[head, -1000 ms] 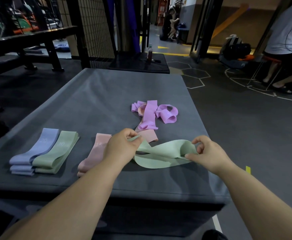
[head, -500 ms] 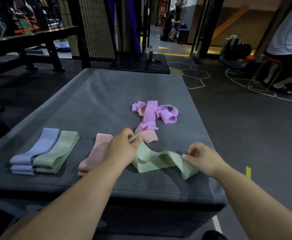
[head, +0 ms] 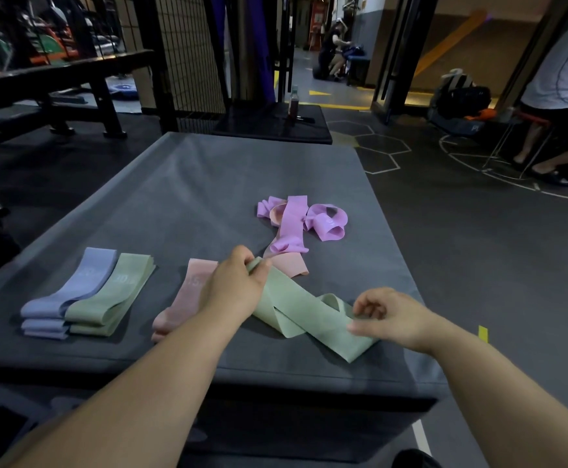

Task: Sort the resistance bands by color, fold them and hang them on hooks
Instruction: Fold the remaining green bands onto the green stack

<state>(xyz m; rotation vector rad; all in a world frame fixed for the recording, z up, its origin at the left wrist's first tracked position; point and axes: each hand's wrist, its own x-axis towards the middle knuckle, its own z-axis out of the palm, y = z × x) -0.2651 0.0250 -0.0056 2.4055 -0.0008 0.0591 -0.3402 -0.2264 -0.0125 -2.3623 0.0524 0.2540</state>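
- the green band (head: 304, 315) lies twisted near the 6 o'clock edge of the grey mat (head: 181, 197); it looks light, limp and stretchy.
- left hand (head: 233, 287) pinches its 11 o'clock end.
- right hand (head: 390, 317) is loosely curled at its 4 o'clock end; whether it is gripping, i cannot tell.
- best held flat at both ends, so the twist drops out.

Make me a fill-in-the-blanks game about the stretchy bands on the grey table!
1. Both hands are working on a loose band whose color is ____.
2. The left hand pinches one end of that band while the ____ hand touches its other end.
3. At the table's left side, a folded green band lies right beside a folded ____ one.
4. The messy pile farther back is mostly ____.

Answers: green; right; blue; purple
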